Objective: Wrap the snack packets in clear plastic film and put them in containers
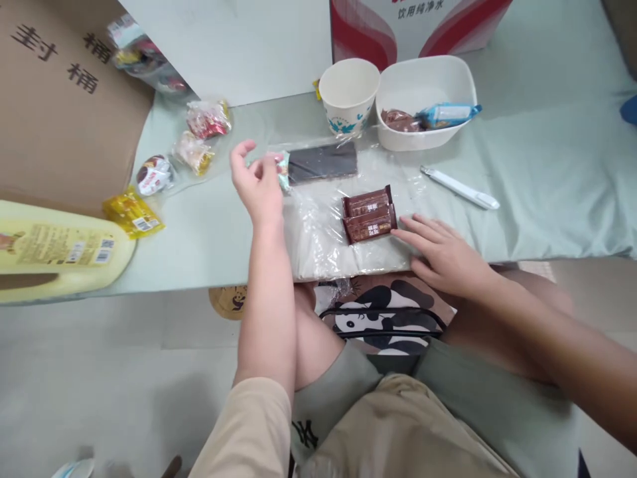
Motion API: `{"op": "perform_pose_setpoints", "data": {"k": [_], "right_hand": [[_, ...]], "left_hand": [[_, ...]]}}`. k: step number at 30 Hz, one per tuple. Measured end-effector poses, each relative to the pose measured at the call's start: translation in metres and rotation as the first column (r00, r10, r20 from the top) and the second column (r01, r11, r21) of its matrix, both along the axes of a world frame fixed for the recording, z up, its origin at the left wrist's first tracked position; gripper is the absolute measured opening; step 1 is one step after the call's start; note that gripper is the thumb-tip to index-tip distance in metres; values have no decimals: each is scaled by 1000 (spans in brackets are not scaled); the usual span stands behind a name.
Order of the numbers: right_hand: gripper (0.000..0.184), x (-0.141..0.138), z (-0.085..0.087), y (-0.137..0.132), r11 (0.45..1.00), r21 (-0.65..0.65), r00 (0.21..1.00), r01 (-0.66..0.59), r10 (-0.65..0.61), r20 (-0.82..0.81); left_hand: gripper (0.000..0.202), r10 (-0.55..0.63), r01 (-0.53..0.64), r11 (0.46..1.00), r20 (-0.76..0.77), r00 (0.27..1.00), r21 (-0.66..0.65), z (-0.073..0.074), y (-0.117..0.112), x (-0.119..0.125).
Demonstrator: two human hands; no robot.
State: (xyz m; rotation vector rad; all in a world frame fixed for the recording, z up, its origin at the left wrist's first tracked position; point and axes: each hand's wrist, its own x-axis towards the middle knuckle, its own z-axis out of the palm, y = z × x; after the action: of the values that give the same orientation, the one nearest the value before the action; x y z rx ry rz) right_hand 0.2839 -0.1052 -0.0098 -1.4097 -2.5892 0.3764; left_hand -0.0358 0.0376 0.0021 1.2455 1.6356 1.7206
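My left hand [256,180] hovers over the pale green surface with fingers loosely curled and apart, holding nothing, right beside a small teal-wrapped sweet [283,169] and a dark flat bar [322,162]. My right hand [444,255] lies flat and open, fingertips touching the lower of two brown chocolate bars [369,213]. The bars rest on a clear plastic bag [328,239] spread on the surface.
A paper cup [349,93] and a white bowl [425,83] with wrapped snacks stand behind. A white pen [460,188] lies right. Wrapped snacks [192,149], a yellow packet [133,213], a yellow jug [60,255] and a cardboard box [60,99] sit left. A panda-print bag [383,318] rests on my lap.
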Motion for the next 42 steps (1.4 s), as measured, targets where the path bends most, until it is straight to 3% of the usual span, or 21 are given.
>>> {"op": "perform_pose_setpoints", "data": {"k": [3, 6, 9, 11, 13, 15, 17, 19, 21, 23, 25, 27, 33, 37, 42], "right_hand": [[56, 0, 0, -4, 999, 1, 999, 34, -34, 27], [55, -5, -2, -6, 996, 21, 996, 89, -89, 12], [54, -7, -2, -6, 994, 17, 994, 112, -111, -14], [55, -8, -2, -6, 994, 10, 993, 113, -112, -35], [54, -7, -4, -5, 993, 9, 992, 114, -113, -57], [53, -6, -6, -5, 993, 14, 989, 117, -116, -87], [51, -4, -6, -6, 992, 35, 985, 122, -117, -130], [48, -3, -3, -9, 986, 88, 976, 140, -123, -178], [41, -4, 5, -9, 970, 177, 963, 166, -121, -242], [32, -8, 16, -3, 963, 218, 950, 159, -90, -298], [30, -17, 27, 12, 979, 178, 954, 100, -44, -296], [36, -28, 33, 34, 994, 106, 978, 34, -11, -210], [48, -59, 45, 85, 996, 3, 983, -86, 85, 162], [40, -64, 59, 85, 995, 26, 955, -95, 83, 284], [28, -53, 63, 69, 995, -25, 957, -96, 100, 273]], "left_hand": [[10, 162, -162, 985, 12, 987, 51, 7, -5, -3], [15, 155, -150, 988, -130, 979, 44, 10, -27, -4], [34, -101, 37, 975, -290, 952, -218, 6, -63, 1], [51, -328, 171, 875, -296, 897, -452, 2, -83, 4], [65, -438, 222, 806, -301, 847, -549, -1, -93, 4], [67, -357, 122, 858, -408, 840, -499, 0, -93, 1], [61, -138, -63, 942, -552, 823, -330, 5, -88, 0], [45, -12, -118, 979, -624, 781, -167, 11, -83, 4], [28, -145, 61, 987, -667, 731, -147, 16, -83, 16], [25, -403, 307, 914, -701, 589, -267, 18, -86, 32], [35, -564, 414, 819, -692, 451, -397, 15, -89, 47], [40, -634, 436, 767, -660, 403, -471, 10, -89, 56], [34, -663, 472, 745, -602, 445, -471, 2, -81, 58], [39, -648, 499, 761, -526, 551, -416, 2, -76, 55], [52, -647, 511, 761, -411, 643, -398, -2, -70, 55]]}}
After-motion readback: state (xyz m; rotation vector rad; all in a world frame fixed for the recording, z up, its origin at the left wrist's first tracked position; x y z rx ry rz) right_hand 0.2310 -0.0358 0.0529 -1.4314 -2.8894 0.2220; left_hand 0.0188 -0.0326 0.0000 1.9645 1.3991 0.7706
